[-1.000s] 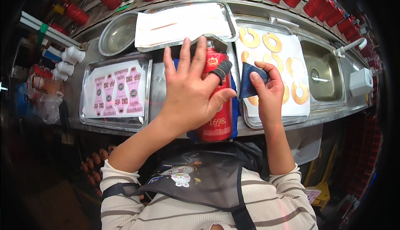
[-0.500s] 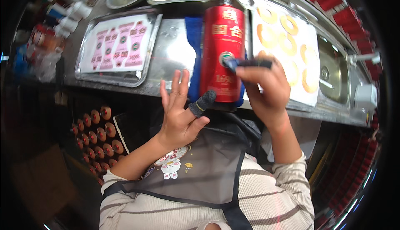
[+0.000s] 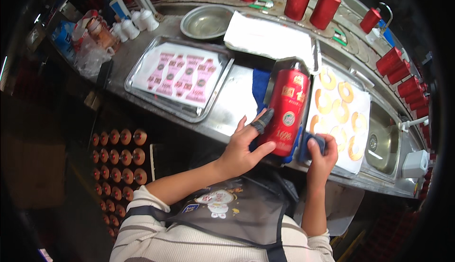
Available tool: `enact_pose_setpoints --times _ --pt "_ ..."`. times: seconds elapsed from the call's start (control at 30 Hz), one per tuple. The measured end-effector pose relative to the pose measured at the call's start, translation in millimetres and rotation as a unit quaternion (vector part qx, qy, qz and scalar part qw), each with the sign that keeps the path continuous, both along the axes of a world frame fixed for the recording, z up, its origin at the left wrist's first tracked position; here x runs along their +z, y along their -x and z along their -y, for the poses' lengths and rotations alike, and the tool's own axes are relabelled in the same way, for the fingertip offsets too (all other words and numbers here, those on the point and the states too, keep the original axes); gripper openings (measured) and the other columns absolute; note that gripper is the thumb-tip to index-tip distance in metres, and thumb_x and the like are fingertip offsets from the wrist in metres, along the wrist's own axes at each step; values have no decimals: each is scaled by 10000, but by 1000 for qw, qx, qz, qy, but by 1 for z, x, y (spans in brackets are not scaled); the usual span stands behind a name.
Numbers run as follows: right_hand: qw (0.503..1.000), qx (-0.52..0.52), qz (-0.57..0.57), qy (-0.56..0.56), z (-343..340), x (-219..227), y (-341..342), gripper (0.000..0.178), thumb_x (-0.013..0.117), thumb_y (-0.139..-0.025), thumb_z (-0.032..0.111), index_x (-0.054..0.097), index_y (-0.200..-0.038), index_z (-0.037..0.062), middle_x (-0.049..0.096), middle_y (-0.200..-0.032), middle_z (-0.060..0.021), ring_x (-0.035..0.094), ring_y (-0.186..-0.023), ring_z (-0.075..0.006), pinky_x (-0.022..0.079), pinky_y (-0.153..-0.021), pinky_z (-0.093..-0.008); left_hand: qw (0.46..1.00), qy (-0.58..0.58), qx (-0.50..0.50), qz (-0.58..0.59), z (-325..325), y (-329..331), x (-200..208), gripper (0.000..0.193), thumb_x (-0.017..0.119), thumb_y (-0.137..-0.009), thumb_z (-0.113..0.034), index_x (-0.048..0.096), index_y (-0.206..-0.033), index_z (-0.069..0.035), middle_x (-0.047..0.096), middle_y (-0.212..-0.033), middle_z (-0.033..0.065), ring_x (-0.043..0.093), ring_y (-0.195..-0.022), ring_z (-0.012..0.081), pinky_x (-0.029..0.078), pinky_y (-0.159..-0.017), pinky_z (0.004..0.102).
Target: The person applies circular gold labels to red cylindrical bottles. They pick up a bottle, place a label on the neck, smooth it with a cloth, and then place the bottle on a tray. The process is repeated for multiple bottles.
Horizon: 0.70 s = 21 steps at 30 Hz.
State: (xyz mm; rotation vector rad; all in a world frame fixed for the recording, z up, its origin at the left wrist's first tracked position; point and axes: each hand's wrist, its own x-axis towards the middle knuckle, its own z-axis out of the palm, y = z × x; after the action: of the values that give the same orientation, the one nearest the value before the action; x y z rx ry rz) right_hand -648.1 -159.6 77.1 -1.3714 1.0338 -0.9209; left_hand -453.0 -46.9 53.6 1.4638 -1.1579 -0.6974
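Where one bottle point(image 3: 285, 110) lies, right fingers point(image 3: 331, 144) hold one scraper point(image 3: 304, 153).

A metal table point(image 3: 233, 101) carried a tray point(image 3: 163, 106) at left, a second tray point(image 3: 316, 55) at the back and a third tray point(image 3: 342, 173) at right, each with a white sheet in it. Between the left and right ones a blue cloth point(image 3: 259, 86) lay beneath a red bottle point(image 3: 289, 98). A round metal bowl point(image 3: 204, 22) sat behind, and a white container point(image 3: 415, 165) stood beyond the sink point(image 3: 380, 161).
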Motion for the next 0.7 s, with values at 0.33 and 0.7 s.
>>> enact_pose_setpoints --times 0.33,0.7 --pt "997 -27 52 -57 21 -5 12 239 709 -902 42 593 -1110 21 643 -987 -43 610 -883 -99 503 -818 -237 950 43 288 113 129 -176 6 241 761 -843 -138 577 -785 7 701 -694 104 690 -621 244 517 -606 352" --pt "982 -32 121 -145 54 -4 3 177 636 -873 37 610 -1045 5 652 -923 -47 614 -833 -97 475 -779 -226 926 -151 261 227 215 -273 -22 350 834 -686 -174 573 -850 -8 701 -797 155 696 -779 358 539 -724 452"
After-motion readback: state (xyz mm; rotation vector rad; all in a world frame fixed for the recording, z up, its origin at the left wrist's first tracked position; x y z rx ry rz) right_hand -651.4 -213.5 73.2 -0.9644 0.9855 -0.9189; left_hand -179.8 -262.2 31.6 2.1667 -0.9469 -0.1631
